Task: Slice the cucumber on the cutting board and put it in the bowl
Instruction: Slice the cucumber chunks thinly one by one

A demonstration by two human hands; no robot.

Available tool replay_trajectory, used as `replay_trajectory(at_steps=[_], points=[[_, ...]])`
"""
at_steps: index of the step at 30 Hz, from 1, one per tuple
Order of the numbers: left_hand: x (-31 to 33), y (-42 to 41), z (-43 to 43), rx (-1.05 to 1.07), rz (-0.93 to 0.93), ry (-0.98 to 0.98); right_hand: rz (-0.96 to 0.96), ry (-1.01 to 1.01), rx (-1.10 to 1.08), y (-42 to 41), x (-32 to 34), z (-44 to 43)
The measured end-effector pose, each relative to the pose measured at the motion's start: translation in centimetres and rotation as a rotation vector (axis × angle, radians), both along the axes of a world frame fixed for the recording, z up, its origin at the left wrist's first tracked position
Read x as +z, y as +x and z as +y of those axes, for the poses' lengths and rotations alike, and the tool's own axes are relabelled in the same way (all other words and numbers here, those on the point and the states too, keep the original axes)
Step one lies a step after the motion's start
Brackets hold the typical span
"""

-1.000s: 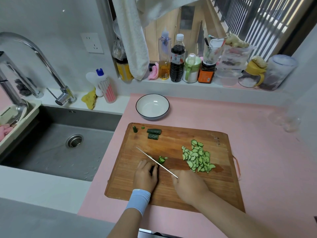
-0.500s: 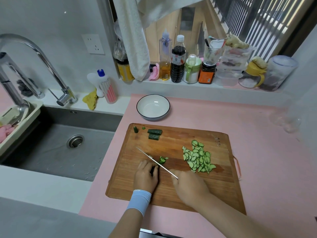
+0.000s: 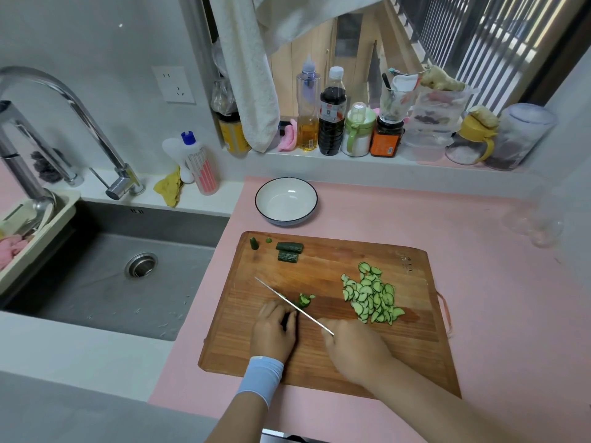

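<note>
The right hand [image 3: 355, 353] is closing its fingers round the handle of the knife [image 3: 287, 302], the handle itself hidden in the fist, and the blade is slanting across the near-left part of the cutting board [image 3: 319, 362]. The left hand [image 3: 273, 330] is pinning the cucumber stub [image 3: 303, 300] under curled fingertips, right against the blade. That stub is looking short and wet, probably firm but slippery and apt to roll, so pressing it from above seems wise. The slices [image 3: 372, 297] are lying heaped on the board's right half; thin and limp, they are likely better scooped than pinched. Two chunks [image 3: 289, 251] are waiting at the board's far edge, and the bowl [image 3: 265, 215] is sitting just beyond it.
</note>
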State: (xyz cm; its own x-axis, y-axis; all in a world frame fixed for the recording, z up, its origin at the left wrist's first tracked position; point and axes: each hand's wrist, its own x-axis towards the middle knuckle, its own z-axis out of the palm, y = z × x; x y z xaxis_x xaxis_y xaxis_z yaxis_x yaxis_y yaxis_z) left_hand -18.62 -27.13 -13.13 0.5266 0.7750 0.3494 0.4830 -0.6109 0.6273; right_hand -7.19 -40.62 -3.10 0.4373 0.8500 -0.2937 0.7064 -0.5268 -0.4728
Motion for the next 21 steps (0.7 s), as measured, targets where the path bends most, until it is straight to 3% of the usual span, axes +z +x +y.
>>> replay_trajectory(at_steps=[21], points=[[0.2, -0.2, -0.3, 0.029, 0.014, -0.006, -0.036, 0.020, 0.017, -0.1, 0.8, -0.9]])
